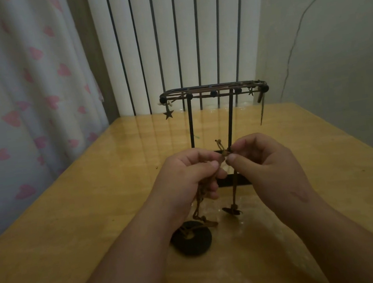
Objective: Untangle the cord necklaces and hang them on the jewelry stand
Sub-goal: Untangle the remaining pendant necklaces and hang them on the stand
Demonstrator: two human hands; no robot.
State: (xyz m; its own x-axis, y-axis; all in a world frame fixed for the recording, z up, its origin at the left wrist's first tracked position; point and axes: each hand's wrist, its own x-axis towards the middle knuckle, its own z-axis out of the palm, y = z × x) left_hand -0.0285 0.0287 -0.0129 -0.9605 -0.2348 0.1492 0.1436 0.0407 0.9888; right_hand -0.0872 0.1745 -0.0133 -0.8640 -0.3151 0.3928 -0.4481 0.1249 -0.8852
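Observation:
My left hand (187, 177) and my right hand (266, 165) meet in front of the black jewelry stand (191, 126), both pinching a knot in a brown cord necklace (221, 154). From my left hand a cord strand (198, 202) drops to a black ring pendant (191, 238) lying on the table. Below my right hand another strand (234, 187) ends in a small dark pendant (232, 210). Over the stand's top bar lies a cord necklace with a star charm (169, 114).
The stand sits on a glossy wooden table (71, 219) that runs back to a white radiator (176, 33). A heart-patterned curtain (16, 94) hangs at the left. A thin wire (296, 37) runs down the wall at the right.

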